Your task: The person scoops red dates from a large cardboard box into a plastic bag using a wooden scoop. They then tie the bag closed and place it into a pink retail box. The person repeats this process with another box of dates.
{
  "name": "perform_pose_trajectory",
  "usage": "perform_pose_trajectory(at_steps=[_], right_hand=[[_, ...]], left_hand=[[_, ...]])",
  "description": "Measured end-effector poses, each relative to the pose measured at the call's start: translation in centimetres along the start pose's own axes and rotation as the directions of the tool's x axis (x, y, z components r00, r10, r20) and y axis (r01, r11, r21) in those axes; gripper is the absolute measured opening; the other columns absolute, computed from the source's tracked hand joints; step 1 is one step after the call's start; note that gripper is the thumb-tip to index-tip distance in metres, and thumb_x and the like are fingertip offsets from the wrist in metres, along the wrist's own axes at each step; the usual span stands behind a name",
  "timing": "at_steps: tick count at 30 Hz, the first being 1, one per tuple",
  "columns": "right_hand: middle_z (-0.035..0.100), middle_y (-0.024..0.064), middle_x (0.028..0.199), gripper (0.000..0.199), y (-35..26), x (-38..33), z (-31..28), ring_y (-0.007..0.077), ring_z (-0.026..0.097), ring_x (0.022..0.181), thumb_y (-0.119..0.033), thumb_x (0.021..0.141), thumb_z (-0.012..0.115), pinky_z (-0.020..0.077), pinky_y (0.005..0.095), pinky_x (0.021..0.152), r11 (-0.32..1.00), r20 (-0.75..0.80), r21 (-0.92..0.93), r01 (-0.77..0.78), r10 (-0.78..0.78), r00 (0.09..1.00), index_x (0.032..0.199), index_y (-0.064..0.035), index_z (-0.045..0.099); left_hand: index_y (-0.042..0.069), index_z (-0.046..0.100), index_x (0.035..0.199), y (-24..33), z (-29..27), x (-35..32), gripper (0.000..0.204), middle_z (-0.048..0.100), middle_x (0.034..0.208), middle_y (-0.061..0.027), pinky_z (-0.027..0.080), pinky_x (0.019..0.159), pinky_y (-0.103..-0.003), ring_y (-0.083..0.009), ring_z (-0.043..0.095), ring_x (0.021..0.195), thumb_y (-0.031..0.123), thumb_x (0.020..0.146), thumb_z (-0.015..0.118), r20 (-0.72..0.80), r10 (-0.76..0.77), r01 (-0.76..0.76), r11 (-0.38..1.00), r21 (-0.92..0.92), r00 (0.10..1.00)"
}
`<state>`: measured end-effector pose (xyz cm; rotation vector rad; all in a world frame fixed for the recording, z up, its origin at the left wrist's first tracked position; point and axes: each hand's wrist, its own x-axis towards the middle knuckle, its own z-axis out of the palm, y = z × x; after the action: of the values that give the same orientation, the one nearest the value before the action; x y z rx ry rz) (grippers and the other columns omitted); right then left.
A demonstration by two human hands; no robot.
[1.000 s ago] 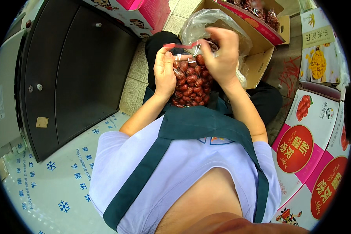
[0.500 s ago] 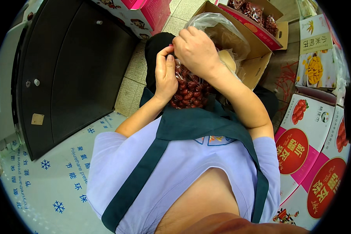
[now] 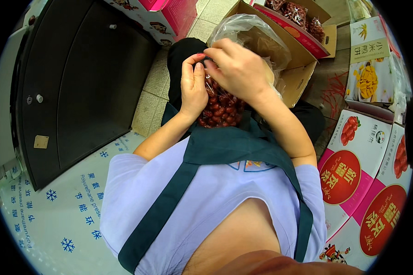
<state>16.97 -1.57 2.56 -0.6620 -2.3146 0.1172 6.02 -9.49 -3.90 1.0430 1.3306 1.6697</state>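
Note:
A clear plastic bag of dark red dates (image 3: 219,110) stands upright in my lap, against the dark green apron (image 3: 234,144). My left hand (image 3: 195,91) is closed at the bag's left upper side, its thumb and forefinger up by the gathered neck. Over the top of the bag, my right hand (image 3: 241,68) has its fingers curled toward the left fingertips. Its thumb is a little blurred, and whatever lies between its fingers is too small to make out. The bag's neck is mostly hidden by both hands.
Beyond my hands an open cardboard box (image 3: 303,75) holds a clear plastic liner (image 3: 252,23). A pink carton (image 3: 293,34) with bagged dates stands behind it. Thin red strips (image 3: 333,91) lie to the right, near printed cartons (image 3: 353,156). A black cabinet (image 3: 87,82) is at left.
My right hand has shifted slightly right and down, and its fingers have parted somewhat from the left fingertips. My left hand stays at the bag.

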Motion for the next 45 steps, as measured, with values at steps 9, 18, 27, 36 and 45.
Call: perform_pose_trajectory(at_steps=[9,18,27,36,45], right_hand=[[0.060,0.0057,0.083,0.007,0.5,0.5,1.6,0.0227,0.064,0.070,-0.012,0.077,0.066,0.0514,0.0318,0.059,0.998,0.032,-0.030,-0.062,0.063,0.998,0.081,-0.0078,0.062],[0.034,-0.0029,0.062,0.010,15.5,-3.7,-8.2,0.0078,0.033,0.051,-0.005,0.089,0.042,0.0289,0.0228,0.045,-0.564,0.286,0.730,0.385,0.764,0.578,0.079,-0.0074,0.044],[0.058,0.0132,0.123,0.057,4.4,-7.3,1.7,0.0203,0.056,0.114,-0.048,0.095,0.047,0.0404,0.0316,0.099,-0.251,0.558,0.827,-0.504,0.481,0.676,0.132,-0.0041,0.049],[0.061,0.0074,0.119,0.044,-0.3,-3.9,3.2,0.0131,0.055,0.109,-0.034,0.101,0.046,0.0413,0.0277,0.098,-0.113,0.535,0.844,-0.524,0.241,0.810,0.127,0.0002,0.056],[0.061,0.0163,0.120,0.056,-0.9,-4.0,5.6,0.0197,0.059,0.108,-0.039,0.104,0.033,0.0458,0.0321,0.097,-0.254,0.573,0.818,-0.515,0.422,0.702,0.126,0.0086,0.052]], left_hand=[[0.003,0.045,0.121,-0.8,-0.6,0.1,0.024,0.056,0.090,-0.0008,0.042,0.067,-0.019,-0.0035,0.047,0.073,0.018,0.104,0.037,0.009,0.057,-0.057,0.987,0.147,0.998],[0.005,0.038,0.123,-0.4,-2.5,0.1,0.025,0.067,0.092,-0.0210,0.054,0.080,-0.031,-0.0220,0.067,0.085,0.020,0.104,0.032,0.021,-0.130,0.130,0.946,-0.297,0.991],[0.007,0.043,0.122,1.5,-3.1,1.0,0.027,0.069,0.085,-0.0185,0.052,0.065,-0.023,-0.0181,0.066,0.072,0.024,0.103,0.038,-0.076,-0.153,0.114,0.920,-0.375,0.985],[0.004,0.038,0.127,2.5,-8.5,2.4,0.030,0.066,0.090,-0.0248,0.059,0.071,-0.033,-0.0263,0.069,0.082,0.020,0.102,0.038,0.081,-0.240,0.249,0.843,-0.476,0.968],[0.006,0.040,0.127,1.2,-8.6,0.1,0.029,0.064,0.102,-0.0281,0.057,0.082,-0.036,-0.0282,0.067,0.093,0.023,0.104,0.036,-0.057,-0.204,0.161,0.890,-0.426,0.977]])
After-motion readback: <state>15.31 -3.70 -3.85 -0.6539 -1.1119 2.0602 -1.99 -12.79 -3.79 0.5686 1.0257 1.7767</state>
